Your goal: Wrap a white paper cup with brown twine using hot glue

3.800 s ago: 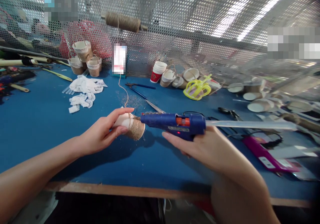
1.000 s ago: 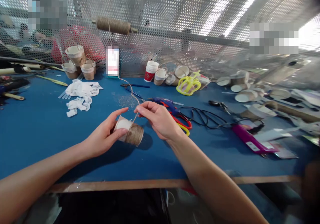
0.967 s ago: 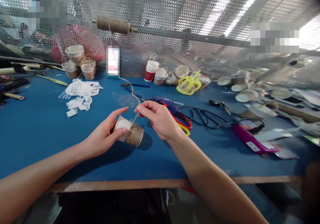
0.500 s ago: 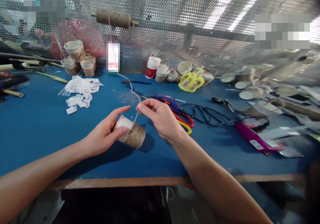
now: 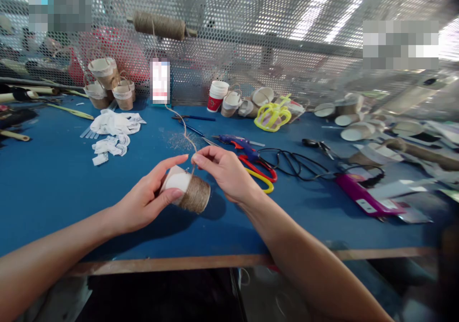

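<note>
My left hand [image 5: 150, 193] grips a white paper cup [image 5: 178, 182] that lies tilted on its side above the blue table. Brown twine [image 5: 196, 195] is wound round the half of the cup away from that hand. Between thumb and forefinger, my right hand [image 5: 222, 171] pinches the loose strand of twine [image 5: 186, 131] just above the cup. That strand runs back over the table to the phone-like screen [image 5: 159, 83], and more of it hangs from the twine spool [image 5: 159, 25] behind.
Beyond my right hand lie a blue glue gun [image 5: 238, 144] with a black cord and scissors [image 5: 263, 181] with red and yellow handles. Twine-wrapped cups [image 5: 124, 96], white scraps [image 5: 116, 122], a yellow crown-shaped piece [image 5: 273, 115] and a purple tool [image 5: 366, 195] stand or lie around.
The cup has turned slightly in my left hand, and my right hand has shifted a little left with the strand. The whole view has moved slightly.
</note>
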The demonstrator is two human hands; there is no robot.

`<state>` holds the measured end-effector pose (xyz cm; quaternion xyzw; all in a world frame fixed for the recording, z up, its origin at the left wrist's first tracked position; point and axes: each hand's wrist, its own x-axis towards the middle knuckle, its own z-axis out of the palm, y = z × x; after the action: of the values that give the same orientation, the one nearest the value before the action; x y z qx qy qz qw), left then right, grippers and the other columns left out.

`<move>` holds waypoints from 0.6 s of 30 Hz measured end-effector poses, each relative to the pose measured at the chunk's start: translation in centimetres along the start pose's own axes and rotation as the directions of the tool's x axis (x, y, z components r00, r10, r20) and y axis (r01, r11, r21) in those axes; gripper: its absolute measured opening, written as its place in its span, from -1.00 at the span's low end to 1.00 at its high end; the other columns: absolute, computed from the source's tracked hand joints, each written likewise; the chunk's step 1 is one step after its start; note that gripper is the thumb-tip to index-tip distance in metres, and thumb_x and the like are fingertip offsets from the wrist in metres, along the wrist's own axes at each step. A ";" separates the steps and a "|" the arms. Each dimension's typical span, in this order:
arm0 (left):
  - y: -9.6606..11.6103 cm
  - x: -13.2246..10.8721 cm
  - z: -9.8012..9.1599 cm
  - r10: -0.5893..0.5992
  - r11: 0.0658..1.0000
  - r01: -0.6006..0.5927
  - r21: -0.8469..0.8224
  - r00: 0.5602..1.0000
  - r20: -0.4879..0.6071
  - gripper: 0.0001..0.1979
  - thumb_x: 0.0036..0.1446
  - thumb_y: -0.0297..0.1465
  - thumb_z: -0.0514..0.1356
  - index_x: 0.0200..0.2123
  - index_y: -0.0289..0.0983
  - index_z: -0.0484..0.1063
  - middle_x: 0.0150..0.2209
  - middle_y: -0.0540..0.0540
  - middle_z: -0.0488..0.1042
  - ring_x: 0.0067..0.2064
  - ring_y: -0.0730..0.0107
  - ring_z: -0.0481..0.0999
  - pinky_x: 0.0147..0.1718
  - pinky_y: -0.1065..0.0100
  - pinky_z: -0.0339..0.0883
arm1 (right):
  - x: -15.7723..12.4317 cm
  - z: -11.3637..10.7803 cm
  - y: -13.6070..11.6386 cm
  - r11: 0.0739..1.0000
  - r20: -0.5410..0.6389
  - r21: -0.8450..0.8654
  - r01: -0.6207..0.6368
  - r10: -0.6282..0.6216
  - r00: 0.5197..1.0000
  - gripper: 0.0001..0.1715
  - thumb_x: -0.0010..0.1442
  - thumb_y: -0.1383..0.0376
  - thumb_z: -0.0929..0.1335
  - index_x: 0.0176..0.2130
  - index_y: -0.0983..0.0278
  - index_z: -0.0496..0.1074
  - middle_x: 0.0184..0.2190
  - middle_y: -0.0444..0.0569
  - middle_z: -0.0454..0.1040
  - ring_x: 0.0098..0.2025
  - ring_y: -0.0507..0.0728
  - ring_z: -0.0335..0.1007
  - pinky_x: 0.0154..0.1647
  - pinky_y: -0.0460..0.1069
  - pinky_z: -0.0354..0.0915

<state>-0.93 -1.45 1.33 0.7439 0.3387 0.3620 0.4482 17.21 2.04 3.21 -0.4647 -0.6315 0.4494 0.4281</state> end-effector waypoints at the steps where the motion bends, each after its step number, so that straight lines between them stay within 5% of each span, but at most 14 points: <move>1: 0.0 -0.1 0.0 0.004 1.000 -0.004 0.025 1.000 -0.003 -0.52 0.16 -0.37 0.04 0.14 -0.10 -0.01 -0.30 0.01 0.33 -0.38 0.49 0.29 -0.36 0.46 0.23 | 0.0 0.0 0.0 1.000 0.005 -0.008 -0.006 0.006 1.000 -0.83 0.02 0.24 0.33 -0.47 0.33 0.34 -0.52 -0.16 0.34 -0.45 -0.03 0.20 -0.35 -0.06 0.15; 18: -0.4 -0.3 0.1 0.114 0.983 -0.108 0.150 0.993 -0.030 -0.53 0.17 -0.40 0.04 0.13 -0.10 0.00 -0.12 -0.05 0.35 -0.34 0.51 0.34 -0.36 0.50 0.25 | -0.5 0.6 0.2 0.993 0.095 0.050 -0.110 0.105 0.990 -0.80 -0.01 0.21 0.32 -0.47 0.32 0.31 -0.55 -0.19 0.28 -0.51 -0.05 0.13 -0.46 -0.09 0.08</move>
<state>-1.09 -1.60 0.84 0.7858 0.3311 0.3746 0.3640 16.75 1.51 2.79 -0.4650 -0.6119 0.5101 0.3863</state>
